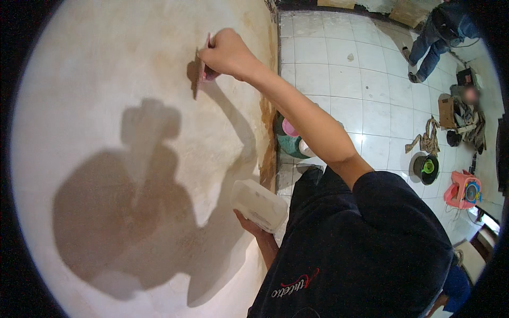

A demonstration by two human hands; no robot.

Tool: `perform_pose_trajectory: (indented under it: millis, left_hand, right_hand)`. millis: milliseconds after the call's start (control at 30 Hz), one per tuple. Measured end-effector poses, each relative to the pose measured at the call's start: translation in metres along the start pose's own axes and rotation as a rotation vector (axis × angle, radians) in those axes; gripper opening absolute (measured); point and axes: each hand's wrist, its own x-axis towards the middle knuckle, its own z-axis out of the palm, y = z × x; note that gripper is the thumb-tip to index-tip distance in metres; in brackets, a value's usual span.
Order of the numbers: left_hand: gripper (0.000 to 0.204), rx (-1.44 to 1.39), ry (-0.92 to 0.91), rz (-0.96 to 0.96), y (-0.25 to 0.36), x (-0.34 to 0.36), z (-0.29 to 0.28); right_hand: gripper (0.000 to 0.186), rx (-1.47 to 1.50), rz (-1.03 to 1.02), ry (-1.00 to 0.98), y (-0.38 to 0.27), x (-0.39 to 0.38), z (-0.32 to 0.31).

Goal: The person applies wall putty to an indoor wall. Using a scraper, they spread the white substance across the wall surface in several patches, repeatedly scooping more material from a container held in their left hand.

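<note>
My right hand [228, 53] reaches far out to the left at the end of a stretched arm. Its fingers are closed around a thin, flat pinkish-red scraper [202, 74], held edge-on at the pale, stained wall [95, 85]. The hand partly covers the tool. Lower down, close to my dark shirt, my left hand [250, 224] grips a whitish rectangular plastic tub [259, 204] from below. The tub is tilted near the wall, and I cannot tell what is inside it. Shadows of my head, arm and body fall across the wall.
White tiles [344, 79] cover the floor. A green tub [292, 146] and a pink bowl [289, 127] stand by the wall's foot. Right lie a patterned cloth [428, 139], black bucket [426, 169], pink stool [460, 191] and cardboard box [446, 112]. A person in jeans [432, 45] stands at the back.
</note>
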Motion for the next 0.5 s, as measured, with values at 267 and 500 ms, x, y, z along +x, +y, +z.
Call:
perform_pose_trajectory:
  millis: [267, 500]
  left_hand:
    - [0.064, -0.112, 0.047, -0.069, 0.013, -0.007, -0.009]
    - [0.065, 0.169, 0.159, 0.038, 0.007, 0.000, -0.001]
  right_hand:
    - [0.039, -0.054, 0.012, 0.285, 0.095, -0.040, -0.019]
    - [0.036, -0.477, 0.133, 0.533, 0.334, -0.034, 0.012]
